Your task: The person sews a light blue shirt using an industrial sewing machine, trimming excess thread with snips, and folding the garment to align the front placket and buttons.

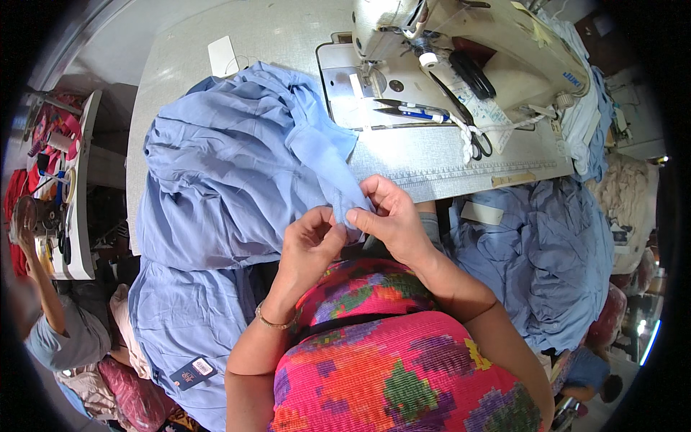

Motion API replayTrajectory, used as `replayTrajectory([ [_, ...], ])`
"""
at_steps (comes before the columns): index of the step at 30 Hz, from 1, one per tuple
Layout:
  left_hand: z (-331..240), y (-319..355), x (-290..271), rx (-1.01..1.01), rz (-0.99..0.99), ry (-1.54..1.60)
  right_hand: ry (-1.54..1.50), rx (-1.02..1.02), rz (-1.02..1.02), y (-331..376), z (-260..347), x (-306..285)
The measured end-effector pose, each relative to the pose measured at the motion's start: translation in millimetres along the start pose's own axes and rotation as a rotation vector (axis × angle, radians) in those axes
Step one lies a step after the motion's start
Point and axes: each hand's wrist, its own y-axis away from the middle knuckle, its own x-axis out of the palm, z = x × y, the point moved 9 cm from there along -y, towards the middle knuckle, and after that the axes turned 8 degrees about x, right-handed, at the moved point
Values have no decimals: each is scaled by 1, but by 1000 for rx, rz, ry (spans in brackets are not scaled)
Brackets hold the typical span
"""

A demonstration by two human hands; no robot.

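Note:
A light blue garment (223,158) lies bunched on the left of the sewing table, its far part heaped up and its near part hanging over the front edge. Close to my body, my left hand (314,234) pinches the garment's edge between thumb and fingers. Just right of it, my right hand (389,216) grips the same piece of cloth, thumb on top. A seam or folded strip runs between the two hands. Beyond them stands a white sewing machine (389,36), its needle area apart from the cloth.
Thread snips (410,111), black-handled scissors (479,144) and a pen (425,114) lie by the machine. A ruler strip (446,171) runs along the table's front. More blue garments (533,252) are heaped at right. A dark tag (193,373) hangs at lower left; another person (65,324) sits at far left.

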Motion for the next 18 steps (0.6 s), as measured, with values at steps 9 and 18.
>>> replayTrajectory([
  [9, -53, 11, 0, 508, -125, -545, -68, -1, -26, 1, 3, -2],
  [18, -56, 9, 8, 482, -151, -627, 122, -85, -72, 11, 11, 2],
])
